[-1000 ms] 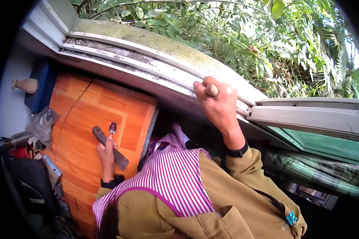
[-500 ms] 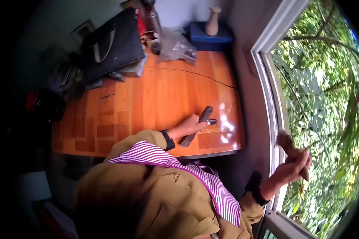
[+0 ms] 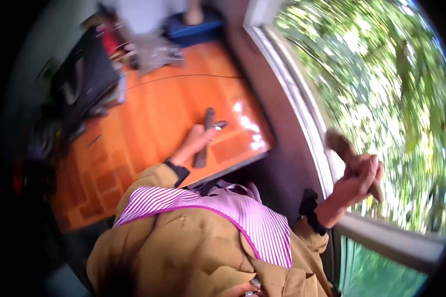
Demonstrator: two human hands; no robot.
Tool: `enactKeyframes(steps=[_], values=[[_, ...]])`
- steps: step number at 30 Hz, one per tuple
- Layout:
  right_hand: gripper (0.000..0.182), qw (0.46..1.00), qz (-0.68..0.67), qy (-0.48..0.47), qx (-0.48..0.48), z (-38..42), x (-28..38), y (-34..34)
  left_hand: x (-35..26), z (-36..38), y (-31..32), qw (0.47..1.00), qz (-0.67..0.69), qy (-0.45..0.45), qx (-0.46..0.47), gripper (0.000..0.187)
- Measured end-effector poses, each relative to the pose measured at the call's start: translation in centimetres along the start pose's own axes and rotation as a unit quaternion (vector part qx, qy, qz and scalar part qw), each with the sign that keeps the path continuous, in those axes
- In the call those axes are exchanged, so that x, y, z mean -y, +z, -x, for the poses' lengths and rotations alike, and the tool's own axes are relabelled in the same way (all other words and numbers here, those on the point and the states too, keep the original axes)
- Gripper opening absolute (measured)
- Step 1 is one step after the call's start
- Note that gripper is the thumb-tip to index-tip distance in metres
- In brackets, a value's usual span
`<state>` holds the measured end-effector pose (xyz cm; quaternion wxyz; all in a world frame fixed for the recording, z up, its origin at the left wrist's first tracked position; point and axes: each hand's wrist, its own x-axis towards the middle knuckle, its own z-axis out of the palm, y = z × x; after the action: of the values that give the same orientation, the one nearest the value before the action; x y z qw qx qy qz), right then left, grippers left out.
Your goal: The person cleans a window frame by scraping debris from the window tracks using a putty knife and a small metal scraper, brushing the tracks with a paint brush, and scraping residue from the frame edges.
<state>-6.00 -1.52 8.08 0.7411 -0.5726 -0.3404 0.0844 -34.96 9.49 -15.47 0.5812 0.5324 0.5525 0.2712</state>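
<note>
My left hand (image 3: 195,140) is over the near part of the wooden table, its fingers closed around a dark flat tool (image 3: 201,156) with a rounded upper end. A small dark piece with a shiny spot (image 3: 221,125) sticks out by the fingertips; its kind does not show. Out to the right, raised in front of the window, my right hand (image 3: 358,179) grips a brown carved wooden piece (image 3: 340,143). Its wide, knobbed end points up and left, and a narrower end comes out below my fingers. The two hands are far apart.
An orange-brown wooden table (image 3: 148,119) has a thin cable (image 3: 183,75) across it. At its back are a black bag (image 3: 86,74), a crumpled plastic bag (image 3: 156,52) and a blue box (image 3: 195,27) bearing a pale wooden piece (image 3: 194,12). The window frame (image 3: 292,81) borders the right.
The view has swung right, so the table and left hand sit further left and more of the window shows. Both hands keep hold of the same things.
</note>
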Motion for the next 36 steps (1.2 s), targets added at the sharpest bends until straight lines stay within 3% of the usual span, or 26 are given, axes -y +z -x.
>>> enactKeyframes(steps=[2, 5, 9, 10, 13, 17, 20, 23, 24, 27, 31, 36], values=[[0.028, 0.998, 0.016, -0.06, -0.003, 0.2, 0.9, -1.9, 0.4, -0.1, -0.2, 0.999, -0.041, 0.003, -0.018, 0.04], [0.03, 0.986, 0.106, -0.1, -0.08, 1.0, 2.6, -4.9, -0.5, 0.4, 0.0, 1.0, 0.01, -0.009, -0.02, 0.036], [0.027, 0.973, 0.186, -0.134, -0.035, 2.8, 3.0, -8.7, -2.3, 1.1, 0.1, 0.999, 0.009, -0.037, -0.025, 0.035], [0.033, 0.968, 0.211, -0.124, -0.061, 3.2, 2.4, -8.8, -1.4, 0.8, 0.0, 0.998, 0.007, -0.045, -0.035, 0.035], [0.029, 0.952, 0.292, -0.086, 0.0, 4.0, 1.7, -10.5, -1.1, 0.4, -0.7, 0.998, -0.014, -0.064, 0.003, 0.035], [0.028, 0.931, 0.364, -0.002, -0.013, 4.5, 1.2, -12.1, -1.0, 0.3, -0.7, 0.997, -0.005, -0.075, -0.003, 0.034], [0.026, 0.942, 0.333, -0.003, -0.028, 4.2, 1.3, -12.2, -1.6, 0.3, -0.4, 0.996, -0.014, -0.084, -0.003, 0.034], [0.026, 0.949, 0.287, -0.111, -0.062, 3.7, 1.0, -12.5, -2.3, 0.7, 0.1, 0.996, -0.002, -0.083, -0.014, 0.033], [0.028, 0.947, 0.264, -0.134, -0.125, 4.0, 0.7, -12.6, -2.6, 0.8, 0.1, 0.996, -0.009, -0.09, -0.007, 0.033], [0.027, 0.964, 0.187, -0.174, -0.069, 4.1, 1.4, -14.2, -2.7, 0.7, 0.5, 0.995, -0.047, -0.089, -0.004, 0.036], [0.027, 0.962, 0.174, -0.198, -0.078, 4.2, 2.2, -14.2, 0.1, -0.5, -1.9, 0.997, -0.029, -0.071, 0.003, 0.036], [0.028, 0.96, 0.236, -0.15, -0.016, 3.4, 2.1, -14.0, -0.5, -0.3, -1.3, 0.998, -0.038, -0.057, 0.008, 0.035]])
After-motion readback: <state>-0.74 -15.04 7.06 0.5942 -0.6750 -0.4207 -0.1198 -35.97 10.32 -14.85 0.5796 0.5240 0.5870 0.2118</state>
